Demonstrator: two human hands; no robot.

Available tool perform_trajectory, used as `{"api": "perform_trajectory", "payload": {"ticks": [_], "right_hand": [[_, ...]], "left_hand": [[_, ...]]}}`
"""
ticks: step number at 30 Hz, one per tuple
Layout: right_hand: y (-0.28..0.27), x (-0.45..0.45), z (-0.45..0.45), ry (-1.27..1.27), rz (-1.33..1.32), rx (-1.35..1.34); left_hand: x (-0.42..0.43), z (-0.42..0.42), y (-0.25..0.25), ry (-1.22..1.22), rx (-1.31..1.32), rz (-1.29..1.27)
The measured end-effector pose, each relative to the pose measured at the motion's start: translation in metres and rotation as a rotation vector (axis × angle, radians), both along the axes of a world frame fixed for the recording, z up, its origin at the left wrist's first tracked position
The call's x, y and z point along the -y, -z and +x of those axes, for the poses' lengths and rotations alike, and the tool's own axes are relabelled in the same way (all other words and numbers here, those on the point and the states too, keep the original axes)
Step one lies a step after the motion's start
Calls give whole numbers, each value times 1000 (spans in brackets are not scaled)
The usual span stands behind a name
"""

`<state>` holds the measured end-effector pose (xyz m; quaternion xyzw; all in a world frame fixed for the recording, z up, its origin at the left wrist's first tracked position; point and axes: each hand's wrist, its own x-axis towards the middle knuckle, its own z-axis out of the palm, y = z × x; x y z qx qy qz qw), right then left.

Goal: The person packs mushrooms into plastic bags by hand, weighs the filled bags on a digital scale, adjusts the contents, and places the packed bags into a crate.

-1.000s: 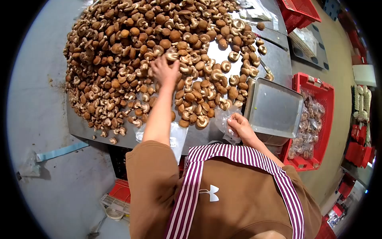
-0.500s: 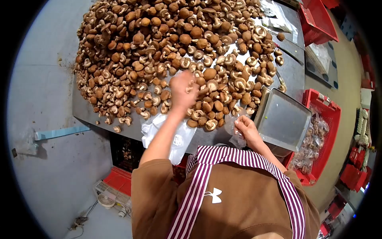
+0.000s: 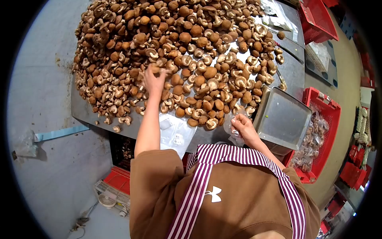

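Observation:
A large heap of brown shiitake mushrooms (image 3: 119,44) covers much of the metal table. My left hand (image 3: 154,83) reaches into the heap's near side, its fingers curled about a mushroom (image 3: 156,68), slightly smeared by motion. Close to the table's near edge, my right hand (image 3: 244,128) pinches a clear plastic bag (image 3: 235,138), partly hidden by the fingers. Between the hands, more mushrooms (image 3: 207,105) lie spread out, some showing pale gills and stems. A white plastic packet (image 3: 175,133) with a printed label lies below my left hand.
Right of my right hand is a grey metal tray (image 3: 284,119). Beyond it, a red crate (image 3: 332,131) holds several bagged portions of mushrooms. Another red crate (image 3: 318,20) stands at the upper right. A thin dark tool (image 3: 290,53) lies on the table's right side.
My left hand has moved left and farther into the heap, away from the mushrooms at the middle. My right hand stays nearly in place with the clear bag.

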<state>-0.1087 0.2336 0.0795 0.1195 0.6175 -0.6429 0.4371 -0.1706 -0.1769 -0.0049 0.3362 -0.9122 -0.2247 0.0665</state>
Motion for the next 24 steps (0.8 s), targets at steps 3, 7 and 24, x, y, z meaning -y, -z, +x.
{"api": "perform_trajectory", "payload": {"ticks": [3, 7, 24], "right_hand": [[-6, 2, 0, -18, 20, -22], [-6, 0, -1, -24, 22, -25], [-6, -23, -3, 113, -8, 9]], "left_hand": [[-47, 27, -31, 199, 97, -68], [-59, 35, -27, 524, -191, -97], [-14, -65, -26, 341, -146, -59]]}}
